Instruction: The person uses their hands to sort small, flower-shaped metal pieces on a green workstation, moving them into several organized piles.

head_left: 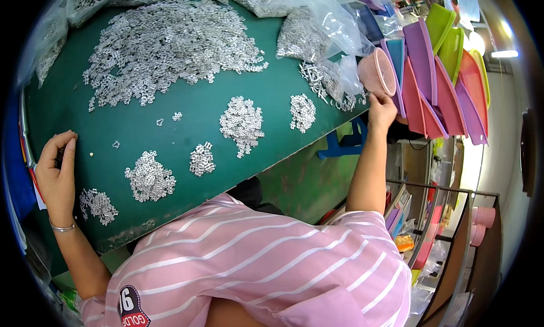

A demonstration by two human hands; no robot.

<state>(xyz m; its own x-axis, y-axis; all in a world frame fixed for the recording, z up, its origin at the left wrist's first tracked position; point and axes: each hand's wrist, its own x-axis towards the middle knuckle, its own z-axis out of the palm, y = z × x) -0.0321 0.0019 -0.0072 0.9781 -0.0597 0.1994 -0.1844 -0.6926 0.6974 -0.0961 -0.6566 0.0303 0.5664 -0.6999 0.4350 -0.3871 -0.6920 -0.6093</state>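
The right hand (382, 110), much the nearer, has its fingers drawn together at the near edge of the tilted pink basket (374, 73) on the bench's (275, 86) right side, while the distant left hand (56, 171) curls, both grips unclear.

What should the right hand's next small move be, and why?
Probably draw the pink basket inward over the green table: the right hand is at the basket's lower edge, and small metal pieces lie in loose piles on the tabletop.
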